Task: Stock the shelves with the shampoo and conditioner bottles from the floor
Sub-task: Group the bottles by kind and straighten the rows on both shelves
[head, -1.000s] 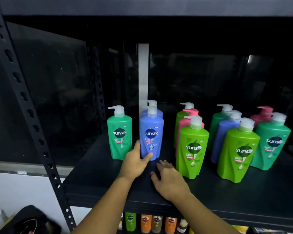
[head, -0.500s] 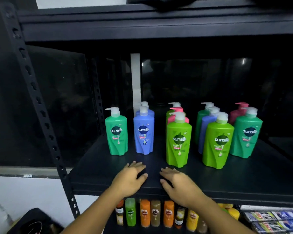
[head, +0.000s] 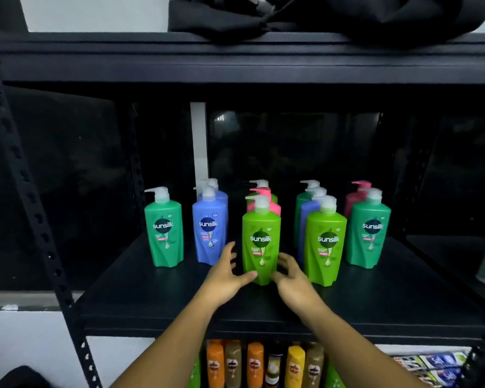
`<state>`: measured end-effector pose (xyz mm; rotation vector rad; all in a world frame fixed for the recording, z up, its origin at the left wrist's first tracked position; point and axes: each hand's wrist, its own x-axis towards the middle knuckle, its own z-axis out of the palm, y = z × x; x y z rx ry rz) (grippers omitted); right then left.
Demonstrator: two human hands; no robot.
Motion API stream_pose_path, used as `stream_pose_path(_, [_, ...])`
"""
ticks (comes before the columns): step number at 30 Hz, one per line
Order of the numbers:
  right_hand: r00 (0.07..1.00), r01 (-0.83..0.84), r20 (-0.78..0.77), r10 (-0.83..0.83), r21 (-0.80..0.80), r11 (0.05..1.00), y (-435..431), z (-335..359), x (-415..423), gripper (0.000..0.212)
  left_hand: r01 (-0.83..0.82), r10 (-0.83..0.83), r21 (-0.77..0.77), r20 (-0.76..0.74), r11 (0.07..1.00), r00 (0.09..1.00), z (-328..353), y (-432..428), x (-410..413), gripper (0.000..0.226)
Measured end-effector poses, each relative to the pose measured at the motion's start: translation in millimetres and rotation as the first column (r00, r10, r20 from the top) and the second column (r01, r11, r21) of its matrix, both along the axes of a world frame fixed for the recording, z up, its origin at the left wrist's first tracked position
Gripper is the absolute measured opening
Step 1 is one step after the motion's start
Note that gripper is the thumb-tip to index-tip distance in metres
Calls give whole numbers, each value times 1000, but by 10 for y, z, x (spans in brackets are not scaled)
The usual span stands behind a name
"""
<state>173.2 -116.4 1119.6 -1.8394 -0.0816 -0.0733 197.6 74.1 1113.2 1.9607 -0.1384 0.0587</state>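
Loosely spread, the left hand (head: 225, 279) and right hand (head: 295, 280) bracketed a lime bottle (head: 261, 242); many other bottles (head: 326, 242) already stood shelved around it, floor stock unseen.

Eleven plastic pump bottles stand on the black metal shelf (head: 151, 298): three teal-green pump bottles (head: 164, 236), three blue pump bottles (head: 210, 233), three lime-green pump bottles (head: 325, 247) and two pink pump bottles (head: 275, 210). On the level below there are two orange bottles (head: 215, 362), two brown bottles (head: 233, 362), one yellow bottle (head: 295, 365) and one dark bottle (head: 272, 368); the rest there are cut off.
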Motion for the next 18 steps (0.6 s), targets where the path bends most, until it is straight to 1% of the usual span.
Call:
stream_pose_path(1, [999, -38, -3, 38, 0, 999, -27, -31, 28, 47, 3, -3, 2, 12, 1000, 1000, -9, -1, 56, 110])
stream_pose_path(2, [996, -84, -4, 84, -8, 996, -51, -49, 43, 47, 7, -7, 6, 29, 1000, 1000, -36, -6, 108, 108])
stream_pose_path(4, [989, -148, -16, 148, -40, 988, -111, -84, 75, 43, -21, 19, 22, 68, 1000, 997, -91, -21, 146, 98])
stream_pose_path(5, [989, -146, -21, 145, -46, 988, -142, -97, 102, 40, -49, 47, 21, 90, 999, 995, -108, -38, 139, 95])
stream_pose_path(7, [998, -63, 11, 63, -25, 998, -168, -117, 192, 37, -112, 110, 9, 119, 994, 987, -108, -79, 99, 91])
stream_pose_path(8, [999, -8, 38, 8, -13, 1000, -167, -125, 255, 40, -138, 134, 18, 135, 990, 982, -100, -99, 80, 89])
stream_pose_path(10, [997, 60, 53, -60, 2, 998, -132, -139, 420, 55, -173, 168, 22, 144, 985, 975, -97, -117, 64, 88])
stream_pose_path(12, [997, 56, 61, -56, 4, 998, -63, -151, 585, 74, -205, 203, 1, 148, 979, 968, -117, -99, 60, 89])
stream_pose_path(14, [994, 28, 105, -28, 4, 1000, -8, -199, 756, 81, -242, 241, -13, 154, 970, 958, -142, -71, 69, 88])
stream_pose_path(18, [983, 32, 183, -30, -7, 999, 61, -218, 972, 65, -296, 296, -24, 164, 955, 941, -155, -54, 95, 85])
